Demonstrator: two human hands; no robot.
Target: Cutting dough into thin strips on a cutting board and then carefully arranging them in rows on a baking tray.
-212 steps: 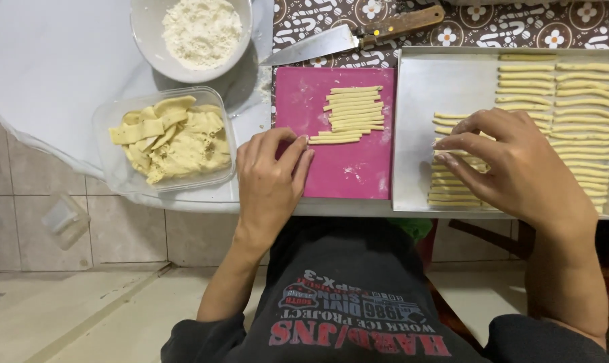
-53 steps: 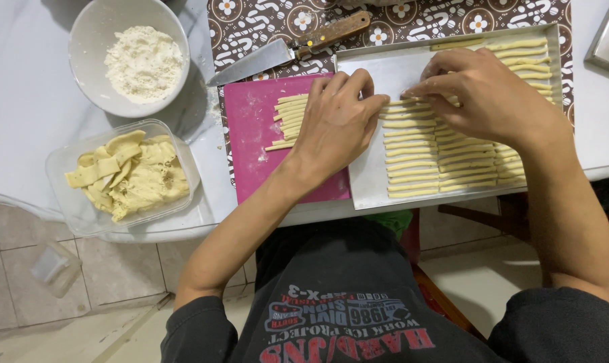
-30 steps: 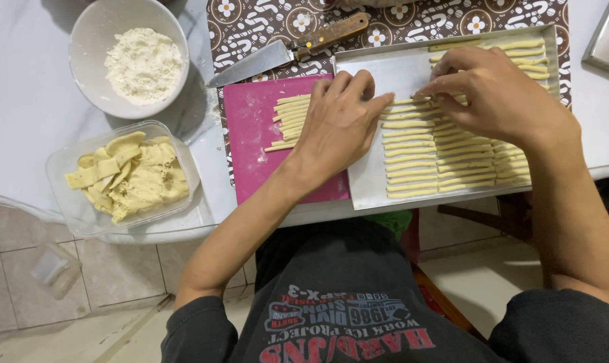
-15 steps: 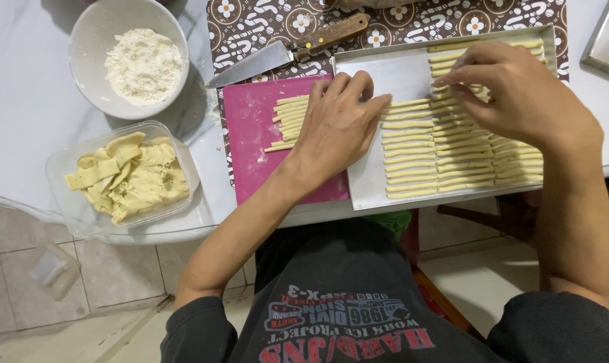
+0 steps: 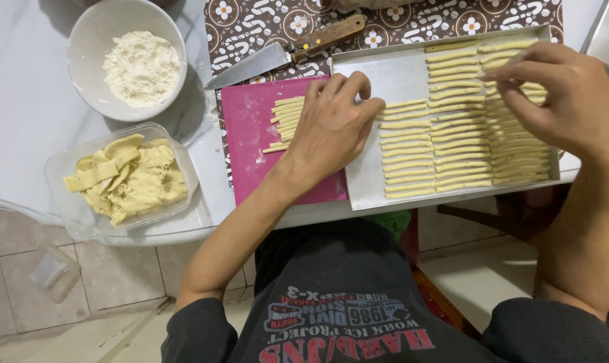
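White table point(image 5: 22, 101), patterned cloth point(image 5: 412, 27), tiled floor point(image 5: 22, 302) below

To my left: a white bowl point(image 5: 89, 64) of flour, a clear tub point(image 5: 65, 202) of dough scraps, and a wooden-handled knife point(image 5: 284, 54) on the desk point(image 5: 22, 107).

White table point(image 5: 22, 101), patterned brown cloth point(image 5: 264, 27) across its far side, white bowl of flour point(image 5: 126, 57), clear tub of dough scraps point(image 5: 119, 181), knife point(image 5: 284, 54), pink cutting board point(image 5: 250, 134), metal tray point(image 5: 398, 74) of dough strips
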